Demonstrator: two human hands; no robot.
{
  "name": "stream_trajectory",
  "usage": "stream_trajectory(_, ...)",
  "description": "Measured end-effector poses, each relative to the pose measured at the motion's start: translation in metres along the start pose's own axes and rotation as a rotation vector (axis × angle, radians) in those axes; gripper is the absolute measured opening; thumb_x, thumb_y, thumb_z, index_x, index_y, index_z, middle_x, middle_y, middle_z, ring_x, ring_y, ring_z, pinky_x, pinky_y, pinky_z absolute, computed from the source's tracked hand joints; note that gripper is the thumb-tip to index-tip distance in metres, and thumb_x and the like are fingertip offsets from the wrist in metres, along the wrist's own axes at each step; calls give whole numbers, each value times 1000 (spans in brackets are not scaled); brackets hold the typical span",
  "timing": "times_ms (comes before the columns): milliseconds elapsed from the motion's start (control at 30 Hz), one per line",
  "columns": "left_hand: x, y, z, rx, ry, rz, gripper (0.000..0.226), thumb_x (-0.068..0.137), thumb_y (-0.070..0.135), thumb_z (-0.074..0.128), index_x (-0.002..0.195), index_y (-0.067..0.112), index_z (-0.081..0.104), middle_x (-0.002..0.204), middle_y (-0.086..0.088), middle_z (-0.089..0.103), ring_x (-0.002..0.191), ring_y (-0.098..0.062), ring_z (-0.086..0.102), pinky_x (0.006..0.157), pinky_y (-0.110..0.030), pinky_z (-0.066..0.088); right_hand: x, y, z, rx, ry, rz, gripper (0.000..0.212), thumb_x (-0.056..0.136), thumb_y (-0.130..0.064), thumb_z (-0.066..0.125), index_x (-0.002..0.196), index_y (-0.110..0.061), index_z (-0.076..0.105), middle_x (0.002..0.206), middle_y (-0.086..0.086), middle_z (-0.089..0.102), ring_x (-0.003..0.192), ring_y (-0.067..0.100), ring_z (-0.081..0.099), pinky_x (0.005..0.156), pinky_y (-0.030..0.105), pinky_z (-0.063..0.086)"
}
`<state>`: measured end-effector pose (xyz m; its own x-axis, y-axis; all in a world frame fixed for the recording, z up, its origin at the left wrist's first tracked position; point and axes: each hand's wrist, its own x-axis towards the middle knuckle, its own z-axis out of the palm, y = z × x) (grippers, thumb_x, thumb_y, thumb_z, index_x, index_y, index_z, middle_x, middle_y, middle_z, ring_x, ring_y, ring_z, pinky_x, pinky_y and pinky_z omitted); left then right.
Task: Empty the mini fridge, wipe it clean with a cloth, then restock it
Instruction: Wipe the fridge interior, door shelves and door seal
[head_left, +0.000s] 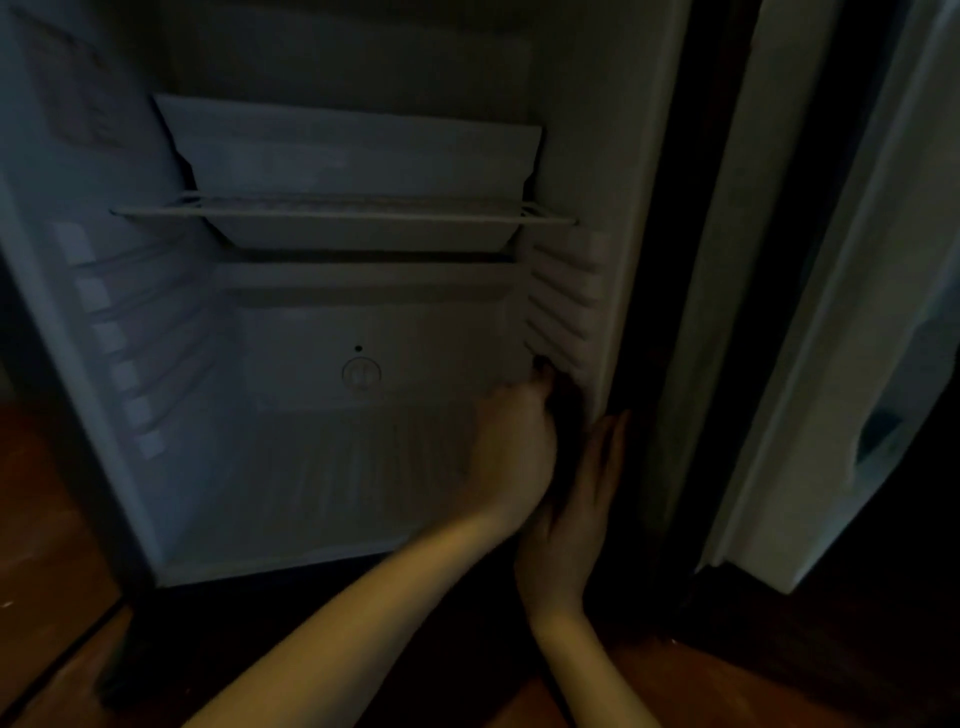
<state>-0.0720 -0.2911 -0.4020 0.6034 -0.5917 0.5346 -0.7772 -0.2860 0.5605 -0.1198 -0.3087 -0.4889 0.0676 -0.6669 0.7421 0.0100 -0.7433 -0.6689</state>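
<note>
fridge interior stands open and bare in dim light, its cavity filling the left and middle of the view, with the door swung away on the right. nothing sits on the floor of the compartment; only a wire shelf remains up high, with a pale tray resting on it against the far wall. the left hand reaches across into the lower right corner, fingers curled tight and pressed at the ribbed side wall just where the shelf grooves end; something dark shows beside the knuckles, which may be the cloth bunched in the fist or only shadow, and i cannot tell which. the right hand lies flat with fingers straight and together, holding nothing, palm against the near edge of the right wall, seemingly to steady the cabinet. judged from this, emptying looks done and wiping is the step in hand. the plastic lining should be stiff, smooth and likely slick when damp, so a soft cloth wants firm pressure from a closed fist, worked along each groove rather than across. the wire shelf looks light and rigid; it would best be gripped by its front rail and slid straight out toward the near side. the tray looks thin and could flex or crack if twisted.
</note>
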Motion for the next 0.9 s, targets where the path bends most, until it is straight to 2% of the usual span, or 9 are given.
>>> stream_trajectory(67, -15, 13, -5, 67, -61, 2, 31, 101, 14, 40, 119, 20, 63, 114, -8, 67, 104, -26, 62, 77, -28, 39, -2, 5, -3, 70, -88, 6, 80, 82, -10, 52, 153, -15, 15, 159, 12, 17, 143, -7, 10, 113, 10, 9)
stream_trajectory(167, -20, 16, -3, 30, -56, -25, 34, 102, 15, 37, 125, 25, 59, 115, -2, 65, 103, -19, 60, 70, -17, 34, -3, 3, -6, 76, -164, 71, 87, 87, -2, 56, 154, -30, 8, 160, -7, 10, 142, 4, 16, 111, 6, 5)
stream_trajectory(267, -21, 2, 3, -156, 66, 44, 34, 100, 10, 43, 120, 24, 65, 109, 2, 70, 96, -11, 64, 74, -16, 42, 1, -1, -3, -118, -38, 25, 64, 100, -46, 33, 152, -14, 13, 158, 4, 12, 144, 12, 14, 108, 0, -2)
stream_trajectory(333, -9, -15, 15, -254, 72, 49, 30, 100, 16, 45, 120, 22, 66, 112, 2, 69, 101, -8, 62, 79, -18, 44, 2, -3, 1, -94, -10, 9, 60, 98, -26, 36, 151, -14, 12, 158, 4, 10, 147, 3, 4, 111, 3, 2)
stream_trajectory(433, 39, -34, 28, -181, 98, -101, 33, 102, 28, 41, 107, 12, 70, 105, -10, 71, 101, -25, 65, 79, -33, 48, -1, -1, 2, -28, 6, 11, 89, 68, 10, 38, 151, -13, 15, 159, 2, 9, 145, -6, 2, 111, 5, 8)
stream_trajectory(567, 84, -46, 32, -73, 128, -222, 47, 105, 34, 32, 99, 5, 68, 105, -17, 68, 100, -33, 63, 73, -27, 36, 0, 2, 5, -15, 24, -1, 93, 60, 14, 36, 150, -7, 21, 159, 7, 12, 145, -6, 4, 111, 5, 11)
stream_trajectory(700, 65, -35, 30, -128, 129, -257, 40, 103, 27, 38, 100, 2, 68, 104, -20, 68, 99, -33, 63, 70, -30, 36, 0, -1, 3, -7, 33, 7, 90, 62, 14, 37, 149, -3, 21, 158, 8, 12, 144, -8, 3, 109, 2, 10)
stream_trajectory(800, 13, -16, 21, -347, 125, -132, 26, 99, 18, 48, 93, 6, 71, 89, -11, 72, 87, -24, 68, 61, -30, 39, 2, -1, 1, -10, 6, -16, 74, 81, -1, 42, 150, -6, 18, 158, 9, 11, 145, -4, 3, 111, 5, 10)
stream_trajectory(900, -21, -4, 16, -325, 55, -90, 24, 98, 16, 51, 105, 19, 74, 95, 5, 72, 87, -7, 65, 64, -12, 38, 3, 1, -2, -44, -50, 8, 70, 86, -34, 35, 148, -5, 23, 154, 8, 17, 139, -9, 3, 108, 0, 5)
